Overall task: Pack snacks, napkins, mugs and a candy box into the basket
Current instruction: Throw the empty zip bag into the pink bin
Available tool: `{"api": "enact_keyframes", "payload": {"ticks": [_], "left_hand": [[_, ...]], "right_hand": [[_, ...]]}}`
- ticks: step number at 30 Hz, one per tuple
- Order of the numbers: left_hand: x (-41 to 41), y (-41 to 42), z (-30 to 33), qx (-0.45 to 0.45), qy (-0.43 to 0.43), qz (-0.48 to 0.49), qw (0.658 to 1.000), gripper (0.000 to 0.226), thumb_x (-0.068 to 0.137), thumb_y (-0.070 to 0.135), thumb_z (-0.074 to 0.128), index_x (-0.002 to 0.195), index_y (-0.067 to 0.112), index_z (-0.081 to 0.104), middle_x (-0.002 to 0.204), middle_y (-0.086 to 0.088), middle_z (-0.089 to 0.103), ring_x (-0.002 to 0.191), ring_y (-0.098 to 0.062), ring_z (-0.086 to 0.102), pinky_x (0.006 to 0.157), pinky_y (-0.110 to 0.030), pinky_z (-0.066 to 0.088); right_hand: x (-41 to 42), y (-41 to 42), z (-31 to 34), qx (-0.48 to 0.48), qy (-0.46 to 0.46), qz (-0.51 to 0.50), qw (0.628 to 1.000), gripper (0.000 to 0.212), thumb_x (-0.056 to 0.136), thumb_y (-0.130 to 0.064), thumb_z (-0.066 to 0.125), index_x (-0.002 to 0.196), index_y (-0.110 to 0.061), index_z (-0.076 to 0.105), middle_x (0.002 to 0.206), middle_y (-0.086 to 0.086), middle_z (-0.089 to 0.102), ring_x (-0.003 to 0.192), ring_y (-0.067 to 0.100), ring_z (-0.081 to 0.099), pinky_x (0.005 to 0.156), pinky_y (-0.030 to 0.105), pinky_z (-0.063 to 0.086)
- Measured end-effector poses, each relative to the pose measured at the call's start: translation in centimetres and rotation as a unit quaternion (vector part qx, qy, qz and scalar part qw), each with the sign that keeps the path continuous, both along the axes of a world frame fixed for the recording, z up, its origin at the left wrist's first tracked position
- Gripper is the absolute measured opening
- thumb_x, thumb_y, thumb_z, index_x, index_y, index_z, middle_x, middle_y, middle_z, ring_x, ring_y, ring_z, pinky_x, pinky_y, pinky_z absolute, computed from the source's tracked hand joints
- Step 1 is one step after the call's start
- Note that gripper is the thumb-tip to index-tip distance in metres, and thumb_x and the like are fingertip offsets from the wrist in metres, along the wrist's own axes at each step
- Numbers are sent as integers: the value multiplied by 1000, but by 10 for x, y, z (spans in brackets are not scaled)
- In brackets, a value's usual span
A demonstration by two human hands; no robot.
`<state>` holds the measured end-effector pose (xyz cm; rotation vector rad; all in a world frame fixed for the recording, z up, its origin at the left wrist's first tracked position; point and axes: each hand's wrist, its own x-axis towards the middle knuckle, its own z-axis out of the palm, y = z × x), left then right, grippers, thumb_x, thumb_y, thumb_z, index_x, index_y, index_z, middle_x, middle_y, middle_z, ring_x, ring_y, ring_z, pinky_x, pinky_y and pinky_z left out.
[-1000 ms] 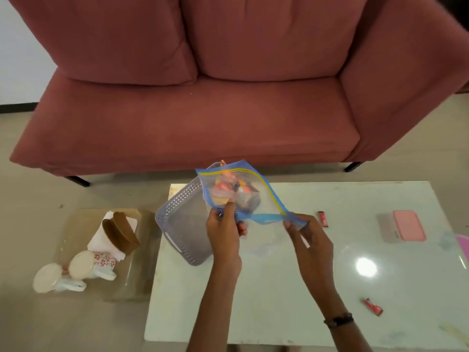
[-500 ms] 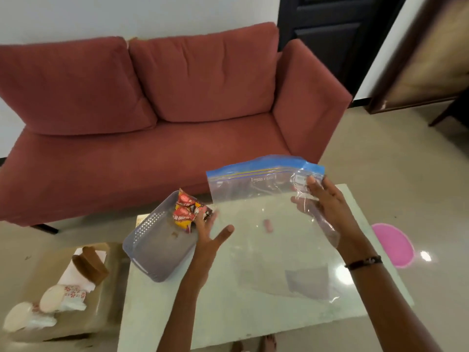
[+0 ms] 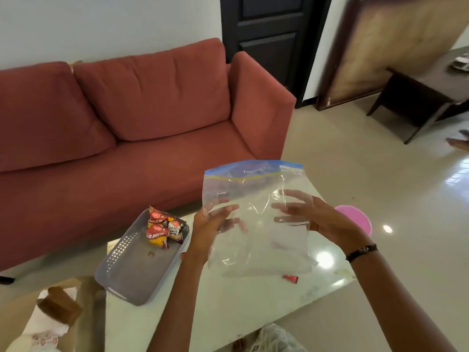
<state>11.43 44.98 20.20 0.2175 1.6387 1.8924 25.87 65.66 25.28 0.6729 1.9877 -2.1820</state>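
Glossy table (image 3: 228, 308), crinkly clear bag (image 3: 256, 224)

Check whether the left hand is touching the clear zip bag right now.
Touching. The head view shows the left hand with its thumb in front of the clear zip bag and its fingers showing through the plastic behind.

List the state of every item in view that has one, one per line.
Zip bag: empty, held up by both hands.
Left hand: gripping the bag.
Right hand: gripping the bag.
Basket: on table, snacks at far end.
Snack packets: inside basket, sealed.
Red wrapper: lying loose on table.
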Motion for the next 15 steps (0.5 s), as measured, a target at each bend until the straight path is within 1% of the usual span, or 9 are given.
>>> {"api": "enact_keyframes", "payload": {"ticks": [2,3,5,7,9,11,12,13,15], "left_hand": [[-3,5,2,-1,13,-32,999,25,85,11,64,109,14,61,97,-2,76,71,-23,73,63,-21,56],[-5,6,3,-3,20,-49,999,23,85,10,63,108,16,62,101,-2,75,73,-23,73,63,-21,56],[-10,11,3,-9,34,-80,996,21,87,7,60,103,19,66,104,1,73,77,-22,74,67,-21,57],[-13,19,6,1,39,-103,994,22,88,1,56,101,15,67,99,6,74,76,-14,73,68,-20,57],[-11,32,8,16,22,-112,993,24,88,-7,51,98,8,67,88,9,76,73,-9,72,64,-16,55],[-9,50,5,31,-25,-87,995,25,89,-8,45,85,6,66,85,6,76,74,-12,72,63,-18,55],[-7,60,1,45,-57,-74,995,23,91,0,44,85,7,65,90,1,75,77,-15,72,65,-23,57],[-6,72,-4,66,-90,-69,991,23,91,14,43,89,8,66,99,-4,73,82,-17,72,70,-32,57],[-4,97,-8,72,-170,-69,980,40,88,40,40,98,12,66,111,-13,67,90,-24,70,80,-43,53]], "right_hand": [[2,5,0,14,9,-39,999,44,89,-11,61,131,-21,51,117,4,69,100,27,69,86,34,52],[4,11,0,17,19,-53,998,42,90,-4,57,129,-20,53,117,7,69,99,28,69,89,35,51],[10,25,-2,31,39,-56,997,41,91,1,52,125,-19,59,120,12,67,103,29,68,99,39,43],[20,40,-4,47,57,-61,995,36,90,2,53,120,-15,64,119,12,67,107,28,66,106,44,41],[28,53,-4,76,83,-60,992,29,91,-2,52,113,-11,68,114,9,70,107,26,66,99,43,49],[36,68,-3,87,121,-54,987,28,87,-1,55,97,-17,75,106,1,74,102,19,68,87,32,56],[40,78,-5,99,140,-45,984,32,82,6,55,84,-18,77,103,-2,74,99,17,69,83,26,55],[41,89,-7,118,145,-38,982,41,79,17,52,71,-16,76,101,-1,74,97,17,68,81,23,54],[43,117,-17,163,134,-42,977,59,72,32,38,55,-15,71,95,3,73,93,18,67,78,20,51]]}}
